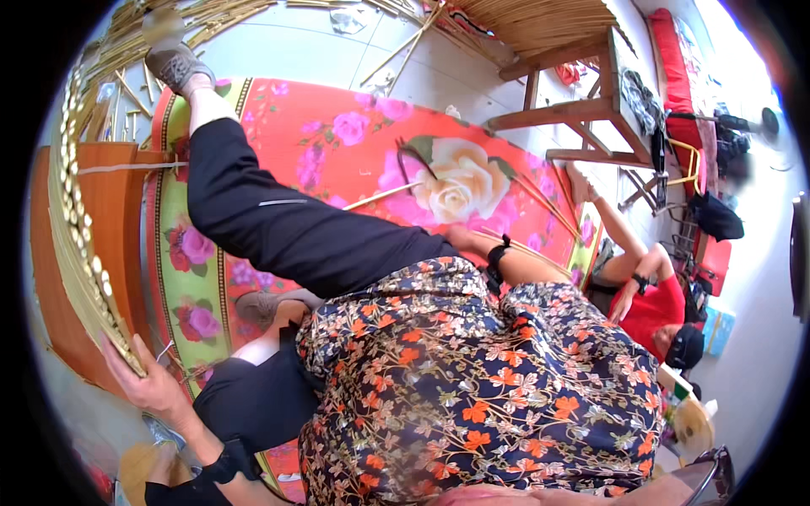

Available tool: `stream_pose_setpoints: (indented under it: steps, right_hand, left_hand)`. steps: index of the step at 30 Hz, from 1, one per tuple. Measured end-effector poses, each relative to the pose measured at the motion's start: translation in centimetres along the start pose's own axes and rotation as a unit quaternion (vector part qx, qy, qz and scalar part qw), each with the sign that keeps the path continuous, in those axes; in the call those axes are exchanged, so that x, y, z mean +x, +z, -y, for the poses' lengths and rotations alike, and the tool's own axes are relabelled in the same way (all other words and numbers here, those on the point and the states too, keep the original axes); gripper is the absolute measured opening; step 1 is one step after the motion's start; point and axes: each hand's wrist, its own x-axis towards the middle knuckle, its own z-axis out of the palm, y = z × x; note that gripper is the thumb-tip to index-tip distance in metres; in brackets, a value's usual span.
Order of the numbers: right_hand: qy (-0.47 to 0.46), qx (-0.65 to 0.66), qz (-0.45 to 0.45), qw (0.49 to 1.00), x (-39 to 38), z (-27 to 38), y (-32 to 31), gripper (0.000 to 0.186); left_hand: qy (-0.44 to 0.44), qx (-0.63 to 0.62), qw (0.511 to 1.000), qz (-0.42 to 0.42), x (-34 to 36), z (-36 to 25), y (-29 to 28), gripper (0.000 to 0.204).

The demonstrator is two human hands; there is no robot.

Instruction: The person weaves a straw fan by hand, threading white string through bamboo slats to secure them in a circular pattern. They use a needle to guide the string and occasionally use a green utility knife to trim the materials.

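Observation:
At the far left, a long curved bundle of pale reed-like strips (93,278), with light cut ends along its edge, stands before an orange-brown wooden panel. Its lower end lies between the thumb and fingers of my left hand (156,388), which is closed around it. My right hand (461,239) reaches forward beside my dark trouser leg (295,219); a black band circles that wrist. The trousers partly hide its fingers, so I cannot make out what it grips. Beyond it, a thin pale stick (381,196) and a dark curved object (415,158) lie on the flowered mat.
The red flowered mat (304,110) covers the floor under my legs. A wooden bench (582,110) stands at the far right, and loose reeds (219,21) lie at the far left. A person in a red top (650,308) sits to the right.

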Motion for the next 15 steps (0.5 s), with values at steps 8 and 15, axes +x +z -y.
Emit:
stream_pose_setpoints:
  steps: [8,15]
  right_hand:
    - [0.008,0.028,0.025,0.999,-1.4,-0.6,5.0,0.027]
    - [-0.005,0.080,0.038,0.996,-2.6,-1.5,7.9,0.027]
  left_hand:
    - [-0.076,-0.041,0.996,-0.005,-3.5,9.5,2.0,0.043]
    - [-0.142,-0.020,0.989,0.032,-1.3,10.0,0.0,0.052]
